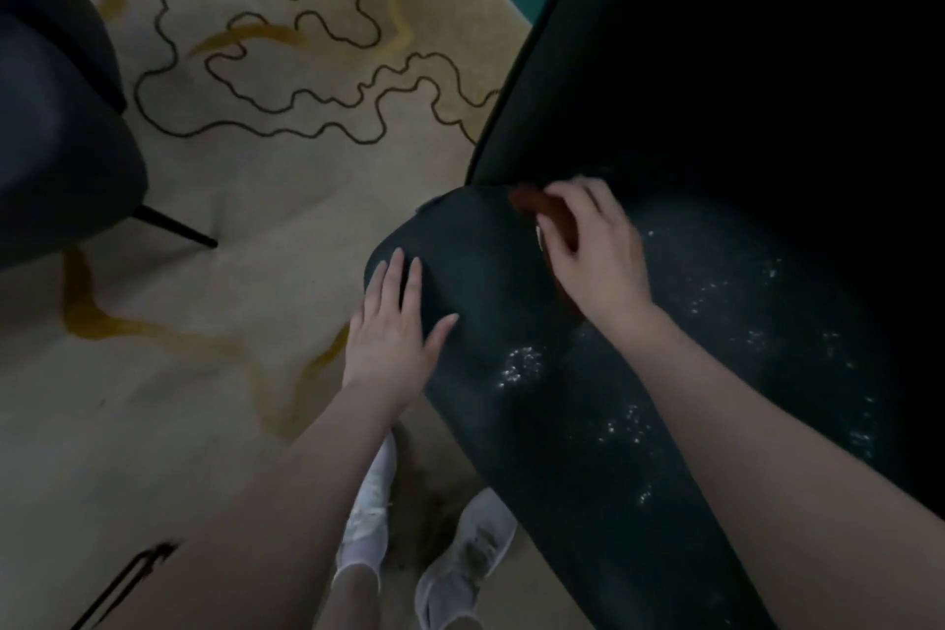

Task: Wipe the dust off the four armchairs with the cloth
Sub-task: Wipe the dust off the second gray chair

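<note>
At the far left stands a dark armchair point(46, 118), only partly in view, with one thin black leg point(176, 228) slanting down onto the rug point(230, 312). The rug is cream, marked with black wavy lines and yellow streaks. A thin black object lies at its lower left edge, too blurred to identify.

Further right, the left hand point(394, 322) lies flat on the rounded near corner of a second armchair point(486, 271), which is dark green. Its fingers are straight and slightly spread, its thumb points out to the right, and it holds nothing. Below it on the rug are two white shoes point(460, 568).

Just right of the left hand, and a little higher on the same surface, is the right hand point(593, 251). It presses down on a reddish-brown cloth point(529, 202) with its fingers curled over it. The cloth lies bunched under the palm, showing past the fingertips at the top and again below the heel of the hand. The two hands are near each other but apart, and only the right one touches the cloth.

White dust point(521, 366) speckles the dark upholstery below and to the right of the right hand, in scattered patches between the two forearms and beyond the right one. The back of this armchair fills the upper right, too dark to show detail.
</note>
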Tool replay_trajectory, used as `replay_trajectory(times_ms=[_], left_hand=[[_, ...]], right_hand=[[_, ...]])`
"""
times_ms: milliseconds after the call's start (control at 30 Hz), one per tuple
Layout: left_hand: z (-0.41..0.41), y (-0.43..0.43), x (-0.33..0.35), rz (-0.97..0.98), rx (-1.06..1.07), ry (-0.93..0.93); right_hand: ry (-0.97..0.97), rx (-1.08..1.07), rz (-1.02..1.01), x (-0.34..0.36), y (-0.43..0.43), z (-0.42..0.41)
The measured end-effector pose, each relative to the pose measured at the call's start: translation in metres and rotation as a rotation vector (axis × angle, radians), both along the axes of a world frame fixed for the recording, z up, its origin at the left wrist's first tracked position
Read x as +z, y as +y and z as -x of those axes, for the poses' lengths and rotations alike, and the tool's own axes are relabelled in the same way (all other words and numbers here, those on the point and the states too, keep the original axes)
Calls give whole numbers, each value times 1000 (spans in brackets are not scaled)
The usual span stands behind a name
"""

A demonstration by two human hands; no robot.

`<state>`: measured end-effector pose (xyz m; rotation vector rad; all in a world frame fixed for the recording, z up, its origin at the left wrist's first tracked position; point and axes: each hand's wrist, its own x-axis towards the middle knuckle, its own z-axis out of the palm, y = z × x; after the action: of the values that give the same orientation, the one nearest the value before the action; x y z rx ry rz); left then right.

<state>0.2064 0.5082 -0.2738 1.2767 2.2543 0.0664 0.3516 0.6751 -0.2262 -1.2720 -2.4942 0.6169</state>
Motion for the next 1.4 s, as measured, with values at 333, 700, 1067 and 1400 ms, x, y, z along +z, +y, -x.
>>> replay_trajectory(times_ms=[333,700,1067,1400], left_hand=[[-2,-12,-37,-112,-30,100],[-1,-12,-40,-224,0,61],[-16,81,-19,-143,-261,12],[-17,81,-18,-112,-259,38]], right_hand=[[-158,498,-201,-49,-38,-2],[-106,288,-163,-50,-25,-12],[-153,-295,-142,-45,55,-32],[-137,17,-60,-35,-2,-81]])
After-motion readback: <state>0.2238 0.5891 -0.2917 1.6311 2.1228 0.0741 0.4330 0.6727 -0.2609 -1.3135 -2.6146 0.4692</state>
